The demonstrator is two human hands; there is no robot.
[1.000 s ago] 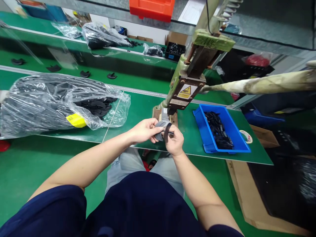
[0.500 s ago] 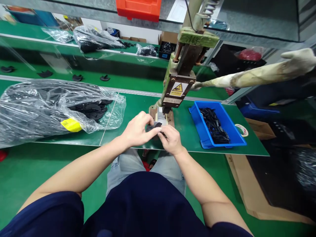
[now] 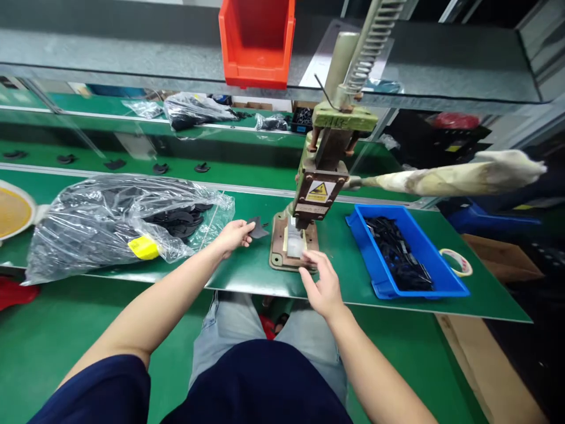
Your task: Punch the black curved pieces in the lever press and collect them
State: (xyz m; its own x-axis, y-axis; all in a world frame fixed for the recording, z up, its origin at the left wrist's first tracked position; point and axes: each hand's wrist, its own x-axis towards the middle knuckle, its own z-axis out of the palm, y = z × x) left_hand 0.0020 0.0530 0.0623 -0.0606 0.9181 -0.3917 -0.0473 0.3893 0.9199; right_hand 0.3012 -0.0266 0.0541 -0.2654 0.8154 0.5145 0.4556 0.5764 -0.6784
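My left hand (image 3: 233, 234) pinches a small dark grey flat piece (image 3: 256, 228) and holds it just left of the hand press (image 3: 321, 176). My right hand (image 3: 321, 282) rests at the front edge of the press's brown base plate (image 3: 279, 250), fingers loosely spread, with nothing visible in them. A pale block (image 3: 295, 244) sits on the base under the ram. The press's wrapped lever (image 3: 450, 176) sticks out to the right.
A clear plastic bag (image 3: 110, 227) of black parts with a yellow label lies at left. A blue bin (image 3: 445, 277) of black pieces stands right of the press, a tape roll (image 3: 457, 262) beside it. An orange bin (image 3: 256, 41) sits on the shelf above. More bags lie on the far benches.
My hands were together working the dark piece in front of the press. Now they have parted: the left keeps the piece out to the left, the right went to the base plate.
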